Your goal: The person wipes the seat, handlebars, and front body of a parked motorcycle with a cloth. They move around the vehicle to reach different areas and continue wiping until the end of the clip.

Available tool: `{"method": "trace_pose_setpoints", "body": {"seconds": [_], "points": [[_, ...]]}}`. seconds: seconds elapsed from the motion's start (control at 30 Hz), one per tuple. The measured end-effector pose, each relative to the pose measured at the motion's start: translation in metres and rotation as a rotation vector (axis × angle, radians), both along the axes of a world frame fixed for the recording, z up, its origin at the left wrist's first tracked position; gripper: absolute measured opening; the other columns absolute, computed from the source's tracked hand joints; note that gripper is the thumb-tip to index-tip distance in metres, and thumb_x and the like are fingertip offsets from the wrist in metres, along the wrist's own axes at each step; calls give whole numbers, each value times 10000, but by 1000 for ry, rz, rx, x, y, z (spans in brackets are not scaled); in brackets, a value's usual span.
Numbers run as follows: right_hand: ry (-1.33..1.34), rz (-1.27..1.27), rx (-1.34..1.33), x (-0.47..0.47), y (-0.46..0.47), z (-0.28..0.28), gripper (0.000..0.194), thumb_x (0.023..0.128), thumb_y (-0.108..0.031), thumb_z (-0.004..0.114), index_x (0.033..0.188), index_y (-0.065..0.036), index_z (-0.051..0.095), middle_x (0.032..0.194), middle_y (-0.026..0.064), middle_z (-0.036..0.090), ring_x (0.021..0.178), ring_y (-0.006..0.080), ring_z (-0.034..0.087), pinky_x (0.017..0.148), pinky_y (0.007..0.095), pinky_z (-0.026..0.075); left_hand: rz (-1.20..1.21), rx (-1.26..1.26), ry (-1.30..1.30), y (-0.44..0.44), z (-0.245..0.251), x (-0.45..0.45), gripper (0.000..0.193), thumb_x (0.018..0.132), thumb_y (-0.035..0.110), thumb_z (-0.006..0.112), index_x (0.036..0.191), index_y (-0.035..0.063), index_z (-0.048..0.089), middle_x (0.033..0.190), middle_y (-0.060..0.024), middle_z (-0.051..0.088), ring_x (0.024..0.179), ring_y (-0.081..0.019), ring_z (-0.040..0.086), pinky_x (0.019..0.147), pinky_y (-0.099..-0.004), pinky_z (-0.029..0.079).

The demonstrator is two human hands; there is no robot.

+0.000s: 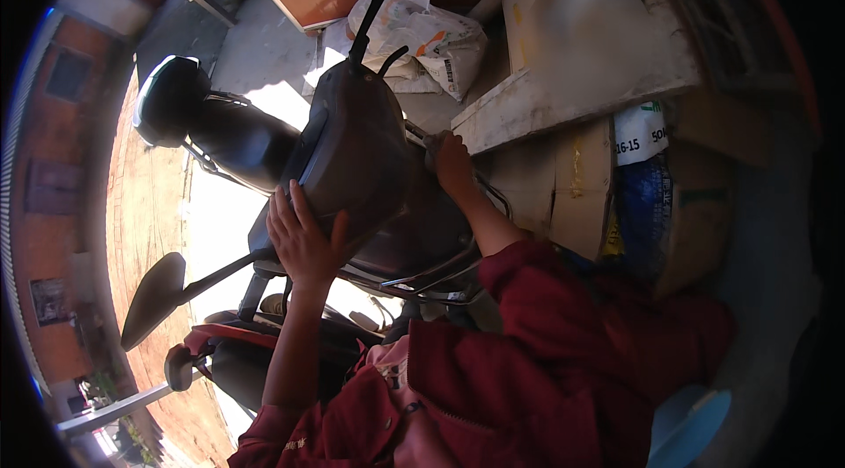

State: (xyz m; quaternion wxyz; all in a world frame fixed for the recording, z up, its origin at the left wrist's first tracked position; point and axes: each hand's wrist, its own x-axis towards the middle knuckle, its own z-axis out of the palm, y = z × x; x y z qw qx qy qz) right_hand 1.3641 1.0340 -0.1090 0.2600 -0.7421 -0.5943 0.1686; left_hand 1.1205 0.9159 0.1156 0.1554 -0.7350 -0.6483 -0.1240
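A dark motor scooter (356, 151) stands before me, with its black seat (244, 138), a rear top box (171, 102) and two mirrors on stalks, one mirror (155, 300) at the lower left. My left hand (307, 237) lies flat with fingers spread on the scooter's front cover, near the handlebar. My right hand (452, 161) is closed around a greyish thing, perhaps a cloth, against the side of the scooter's front body; its exact shape is hidden by the fingers.
A second scooter with red trim (231, 336) stands at the lower left. Right of the first scooter are a worn board (528, 105), cardboard boxes (568, 184) and printed sacks (640, 131). White bags (429, 39) lie beyond it. A light-blue plastic object (690, 428) is at the lower right.
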Motion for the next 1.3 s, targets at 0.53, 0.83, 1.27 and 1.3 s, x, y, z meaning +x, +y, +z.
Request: {"method": "trace_pose_setpoints", "body": {"seconds": [0.53,0.83,1.27,1.3], "points": [[235,12,-213,39,-245,-14,495,887,-7,612,1369,-30,498,1196,251,616,1080,399,645,885,473,521,3,127,-38,1,-8,5,838,899,630,562,1486,54,405,1434,-253,468,1316,-454,454,1099,-550,355],[230,-124,-157,63,-229,-50,411,917,-113,645,1295,-11,523,1219,269,563,1023,459,604,879,527,504,21,120,-12,1,-9,4,809,903,583,597,1485,52,409,1430,-236,487,1318,-430,465,1098,-525,363],[63,-84,66,51,-72,-63,227,824,-39,675,1018,21,573,980,250,604,949,439,594,801,539,480,17,73,-2,1,-5,5,797,912,533,604,1488,27,384,1432,-227,465,1314,-424,458,1103,-531,355],[23,-91,65,53,-54,-67,237,831,-51,675,1031,30,578,977,255,605,940,443,597,805,540,485,1,67,-11,4,-5,7,800,911,529,608,1488,23,382,1432,-227,464,1314,-423,456,1103,-531,353]]}}
